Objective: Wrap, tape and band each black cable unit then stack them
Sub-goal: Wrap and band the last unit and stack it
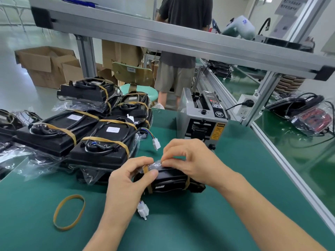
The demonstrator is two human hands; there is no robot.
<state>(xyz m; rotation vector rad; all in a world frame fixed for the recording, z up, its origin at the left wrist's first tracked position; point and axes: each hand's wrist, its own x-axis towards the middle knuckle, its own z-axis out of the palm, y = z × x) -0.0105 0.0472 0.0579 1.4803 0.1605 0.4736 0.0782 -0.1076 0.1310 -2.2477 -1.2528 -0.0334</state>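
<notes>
Both hands work a black cable unit (170, 180) on the green bench: left hand (126, 180) pinching its rubber band (146, 169), right hand (188, 156) pinching the crinkly plastic wrap (156, 163). The rigid case looks best gripped by its sides; the film seems slippery.

Premises: a factory packing or assembly line. Evidence: green-matted workbench (199, 223) framed in aluminium extrusion (163, 36), centre; automatic tape dispenser (203, 115) right of centre; banded black units (85, 131) stacked at left; open cardboard cartons (49, 66) on the pale floor, upper left; a second worker (179, 51) standing at a neighbouring station, top centre.
</notes>
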